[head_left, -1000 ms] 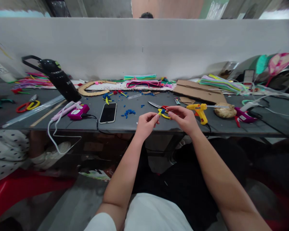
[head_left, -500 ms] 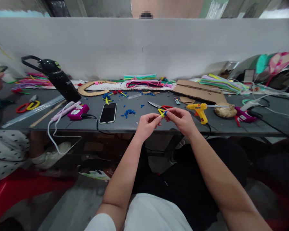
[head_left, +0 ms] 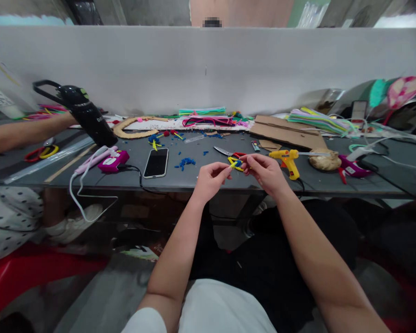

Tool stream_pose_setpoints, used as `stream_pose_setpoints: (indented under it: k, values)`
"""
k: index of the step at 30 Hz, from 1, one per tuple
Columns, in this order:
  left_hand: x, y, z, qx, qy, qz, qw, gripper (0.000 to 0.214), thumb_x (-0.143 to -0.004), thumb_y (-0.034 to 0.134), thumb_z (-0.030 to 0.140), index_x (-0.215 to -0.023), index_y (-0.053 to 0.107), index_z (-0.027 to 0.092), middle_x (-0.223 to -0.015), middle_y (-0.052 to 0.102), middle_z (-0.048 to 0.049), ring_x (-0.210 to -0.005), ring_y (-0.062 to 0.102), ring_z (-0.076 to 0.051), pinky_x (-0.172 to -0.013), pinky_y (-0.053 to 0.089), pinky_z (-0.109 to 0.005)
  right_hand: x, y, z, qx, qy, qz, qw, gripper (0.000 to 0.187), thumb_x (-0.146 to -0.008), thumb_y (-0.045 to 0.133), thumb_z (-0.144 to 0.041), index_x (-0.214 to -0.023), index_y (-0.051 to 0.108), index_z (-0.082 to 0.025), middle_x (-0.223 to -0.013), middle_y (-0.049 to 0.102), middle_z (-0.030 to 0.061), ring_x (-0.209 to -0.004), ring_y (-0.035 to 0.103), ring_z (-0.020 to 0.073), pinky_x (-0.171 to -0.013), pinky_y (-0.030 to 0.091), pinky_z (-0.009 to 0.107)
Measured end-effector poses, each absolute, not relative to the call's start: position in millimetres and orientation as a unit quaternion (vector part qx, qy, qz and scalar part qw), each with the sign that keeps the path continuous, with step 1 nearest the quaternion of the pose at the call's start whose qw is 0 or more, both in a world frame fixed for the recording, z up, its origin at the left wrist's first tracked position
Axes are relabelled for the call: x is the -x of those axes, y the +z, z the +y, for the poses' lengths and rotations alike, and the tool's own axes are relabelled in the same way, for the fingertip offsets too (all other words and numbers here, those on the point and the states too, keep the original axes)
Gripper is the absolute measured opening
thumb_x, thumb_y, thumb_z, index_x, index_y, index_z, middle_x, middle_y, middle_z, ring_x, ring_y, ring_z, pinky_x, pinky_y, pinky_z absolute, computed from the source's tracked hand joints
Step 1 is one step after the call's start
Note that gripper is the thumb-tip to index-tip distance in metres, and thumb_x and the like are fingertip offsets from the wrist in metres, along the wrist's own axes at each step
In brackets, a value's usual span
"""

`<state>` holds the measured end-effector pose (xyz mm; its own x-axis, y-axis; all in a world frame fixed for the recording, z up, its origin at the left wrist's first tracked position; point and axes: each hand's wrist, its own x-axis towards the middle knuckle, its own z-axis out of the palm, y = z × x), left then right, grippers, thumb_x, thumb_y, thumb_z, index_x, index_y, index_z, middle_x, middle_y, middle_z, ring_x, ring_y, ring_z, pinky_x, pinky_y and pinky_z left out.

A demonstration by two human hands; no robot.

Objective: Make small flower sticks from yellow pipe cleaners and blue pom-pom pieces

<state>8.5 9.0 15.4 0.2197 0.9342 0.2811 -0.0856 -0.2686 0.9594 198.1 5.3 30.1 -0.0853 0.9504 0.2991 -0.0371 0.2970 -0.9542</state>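
My left hand point(head_left: 211, 181) pinches a short yellow pipe cleaner point(head_left: 232, 165) between thumb and forefinger. At its right end is a small blue fuzzy piece point(head_left: 239, 163). My right hand point(head_left: 267, 175) is beside that blue end, thumb and fingertips closed together; whatever they hold is too small to make out. Just behind my fingers lie scissors point(head_left: 223, 151) with red and yellow handles, partly hidden. Small blue pieces point(head_left: 185, 163) are scattered left of my hands. A yellow glue gun point(head_left: 289, 163) rests to the right of my right hand.
A phone point(head_left: 156, 163), a purple device point(head_left: 113, 162) with a cable and a black bottle point(head_left: 90, 121) stand or lie at left. Cardboard point(head_left: 287, 132) and pipe cleaner bundles point(head_left: 321, 121) are along the back. Another person's arm point(head_left: 27, 133) reaches in from the left.
My right fingertips have shifted slightly right off the blue piece, which shows more now. The other person's arm has stretched across the table behind the bottle.
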Motion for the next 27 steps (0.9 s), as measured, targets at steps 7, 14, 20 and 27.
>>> stream_pose_setpoints:
  k: [7, 14, 20, 27]
  values:
    - [30.6, 10.9, 19.6, -0.634, 0.532, 0.409, 0.384, 0.020, -0.082, 0.068, 0.036, -0.084, 0.071, 0.016, -0.071, 0.071, -0.0046, -0.059, 0.061, -0.012, -0.058, 0.050, -0.024, -203.2, 21.7, 10.2, 0.503, 0.296, -0.653, 0.483, 0.036, -0.081, 0.068, -0.050, -0.065, 0.066, -0.017, -0.053, 0.057, -0.0004, -0.050, 0.049, 0.0115, -0.051, 0.041, 0.026]
    - [124.4, -8.0, 30.6, -0.524, 0.615, 0.519, 0.279, 0.019, -0.080, 0.069, 0.036, -0.086, 0.067, 0.017, -0.074, 0.070, -0.0051, -0.061, 0.062, -0.014, -0.060, 0.050, -0.026, -153.0, 8.6, 51.0, 0.471, 0.251, -0.765, 0.361, 0.030, -0.087, 0.058, -0.042, -0.083, 0.070, -0.016, -0.071, 0.069, 0.0042, -0.064, 0.060, 0.0158, -0.063, 0.048, 0.029]
    - [138.3, -20.8, 31.3, -0.488, 0.613, 0.544, 0.300, 0.019, -0.082, 0.066, 0.032, -0.090, 0.062, 0.015, -0.077, 0.069, -0.0047, -0.063, 0.063, -0.013, -0.061, 0.050, -0.025, -88.4, 2.9, 96.6, 0.466, 0.193, -0.800, 0.326, 0.017, -0.083, 0.063, -0.026, -0.094, 0.071, -0.015, -0.088, 0.072, 0.0067, -0.077, 0.060, 0.0164, -0.075, 0.046, 0.029]
    - [133.5, -24.4, 32.9, -0.471, 0.628, 0.533, 0.317, 0.020, -0.081, 0.066, 0.031, -0.091, 0.062, 0.014, -0.076, 0.069, -0.0048, -0.062, 0.061, -0.012, -0.060, 0.048, -0.024, -64.7, -8.2, 129.1, 0.472, 0.159, -0.817, 0.292, 0.024, -0.077, 0.072, -0.031, -0.096, 0.075, -0.017, -0.091, 0.070, 0.0077, -0.078, 0.059, 0.0183, -0.075, 0.044, 0.030]
